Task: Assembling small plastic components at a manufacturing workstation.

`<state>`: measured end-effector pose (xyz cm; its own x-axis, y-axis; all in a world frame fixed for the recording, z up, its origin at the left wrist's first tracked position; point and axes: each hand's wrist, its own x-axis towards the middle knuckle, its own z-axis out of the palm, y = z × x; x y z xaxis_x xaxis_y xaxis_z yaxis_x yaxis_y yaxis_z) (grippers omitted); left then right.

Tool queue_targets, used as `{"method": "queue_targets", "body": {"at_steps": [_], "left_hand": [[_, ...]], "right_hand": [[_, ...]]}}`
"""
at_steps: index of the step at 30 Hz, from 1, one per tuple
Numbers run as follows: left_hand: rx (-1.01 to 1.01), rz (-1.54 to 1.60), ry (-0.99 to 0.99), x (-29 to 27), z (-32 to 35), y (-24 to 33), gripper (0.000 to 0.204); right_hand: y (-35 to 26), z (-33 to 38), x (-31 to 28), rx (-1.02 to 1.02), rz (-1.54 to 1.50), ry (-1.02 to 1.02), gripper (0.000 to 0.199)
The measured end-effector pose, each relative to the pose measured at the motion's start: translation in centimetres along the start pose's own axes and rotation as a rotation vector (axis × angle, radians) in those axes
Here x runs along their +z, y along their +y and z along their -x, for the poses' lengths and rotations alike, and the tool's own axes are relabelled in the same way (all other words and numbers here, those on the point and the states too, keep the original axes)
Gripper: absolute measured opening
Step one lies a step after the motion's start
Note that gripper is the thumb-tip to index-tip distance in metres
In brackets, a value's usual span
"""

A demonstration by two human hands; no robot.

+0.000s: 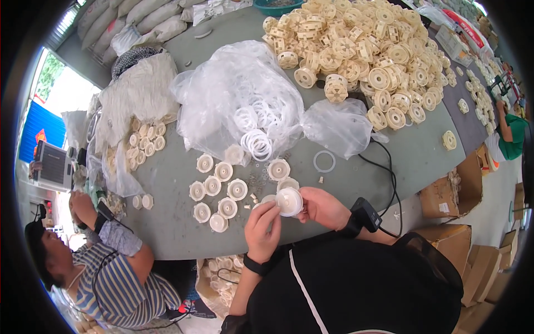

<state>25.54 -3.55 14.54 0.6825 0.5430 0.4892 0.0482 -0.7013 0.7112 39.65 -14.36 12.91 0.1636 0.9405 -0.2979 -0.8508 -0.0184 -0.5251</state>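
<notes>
finished round cream parts left of left hand [262,230]: 8 | loose white ring [324,161] beyond right hand [322,207]: 1

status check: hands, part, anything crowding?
Left hand and right hand both grip one round cream plastic part above the table edge. Finished cream discs lie left; bag of white rings sits behind. Nothing blocks.

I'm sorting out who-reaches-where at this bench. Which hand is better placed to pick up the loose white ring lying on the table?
Probably the right hand: the loose white ring lies just beyond it, on its side. The left hand sits farther off, fingertips on the round cream plastic part that both hands hold.
</notes>
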Motion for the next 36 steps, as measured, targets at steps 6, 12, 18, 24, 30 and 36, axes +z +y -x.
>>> {"method": "queue_targets", "body": {"at_steps": [6,12,18,24,30,36], "left_hand": [[-0.188,0.241,0.073,0.7,0.7,0.3,0.019],[-0.685,0.837,0.012,0.8,1.0,-0.4,0.013],[-0.802,0.989,-0.026,0.9,0.9,-1.2,0.007],[-0.818,1.194,0.026,0.7,0.6,-1.0,0.005],[-0.957,1.288,0.020,0.3,-0.2,-0.6,0.003],[-0.997,1.150,-0.035,0.2,0.7,-0.5,0.014]], "right_hand": [[0.6,0.1,0.0,-0.041,0.108,0.053,0.015],[0.3,0.3,0.2,-0.097,0.271,0.064,0.014],[0.9,0.6,0.6,-0.122,0.309,0.033,0.015],[1.9,0.2,0.0,-0.082,0.218,-0.090,0.019],[2.2,-0.1,0.9,0.018,0.060,-0.096,0.019],[3.5,-0.8,0.0,0.069,0.088,-0.018,0.027]]}}
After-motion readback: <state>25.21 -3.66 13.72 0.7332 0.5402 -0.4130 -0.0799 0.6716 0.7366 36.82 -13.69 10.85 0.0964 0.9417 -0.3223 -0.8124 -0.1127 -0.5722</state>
